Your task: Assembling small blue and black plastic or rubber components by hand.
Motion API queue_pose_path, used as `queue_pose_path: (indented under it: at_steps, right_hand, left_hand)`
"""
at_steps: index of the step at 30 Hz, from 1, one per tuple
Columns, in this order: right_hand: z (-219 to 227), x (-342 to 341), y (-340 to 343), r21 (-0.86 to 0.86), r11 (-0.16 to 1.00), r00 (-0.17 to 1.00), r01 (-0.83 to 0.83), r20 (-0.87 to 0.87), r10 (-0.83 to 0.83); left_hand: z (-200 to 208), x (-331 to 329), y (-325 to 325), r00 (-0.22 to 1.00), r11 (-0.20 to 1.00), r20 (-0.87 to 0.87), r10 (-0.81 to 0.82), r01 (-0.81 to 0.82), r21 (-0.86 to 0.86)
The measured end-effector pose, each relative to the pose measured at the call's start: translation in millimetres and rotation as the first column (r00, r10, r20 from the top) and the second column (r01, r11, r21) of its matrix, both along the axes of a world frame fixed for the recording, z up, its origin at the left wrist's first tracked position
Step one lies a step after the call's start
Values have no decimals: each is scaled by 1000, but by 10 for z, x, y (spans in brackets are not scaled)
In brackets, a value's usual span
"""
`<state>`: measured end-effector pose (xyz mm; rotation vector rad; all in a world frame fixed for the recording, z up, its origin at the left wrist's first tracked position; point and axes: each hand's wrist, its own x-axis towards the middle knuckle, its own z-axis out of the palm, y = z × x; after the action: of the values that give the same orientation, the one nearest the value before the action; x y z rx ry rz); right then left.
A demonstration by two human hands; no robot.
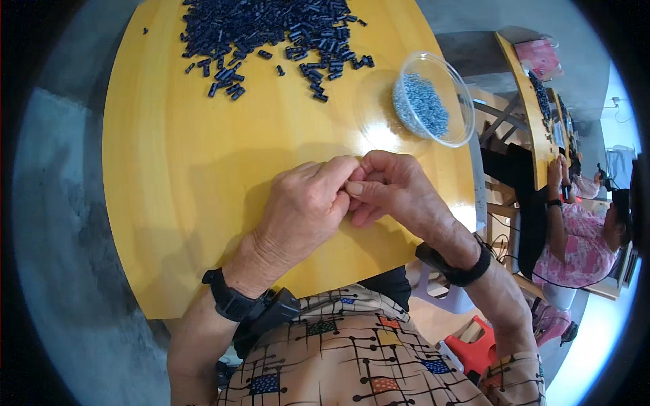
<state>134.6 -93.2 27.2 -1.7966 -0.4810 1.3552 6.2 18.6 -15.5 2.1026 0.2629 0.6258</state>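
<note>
Over the near middle of the yellow table (169, 135), my left hand (305, 196) and my right hand (399, 189) meet with fingertips pinched together. Whatever they hold is hidden between the fingers. Beyond my right hand stands a round clear plastic tub (469, 122), part filled with small silvery metal pieces (425, 107), too fine to make out singly. A large heap of small black plastic parts (264, 27) covers the far side of the table, with several loose ones scattered along its near edge.
To the right, another person (575, 243) in a pink patterned top sits at a second wooden table (525, 88) bearing black parts and a pink bag (538, 57). A red plastic stool (474, 345) stands low at my right. A grey wall (54, 203) runs along the left.
</note>
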Motion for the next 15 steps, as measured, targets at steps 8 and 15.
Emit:
queue_pose_path:
  at_steps: [8,15]
  right_hand:
    - [21,-24,15,-36,999,1000,12,15,-12]
    - [16,-45,7,-31,999,999,18,39,-17]
  left_hand:
    - [-43,-19,-31,996,995,32,80,-82,60]
    - [-81,-15,-32,993,993,38,116,-116,13]
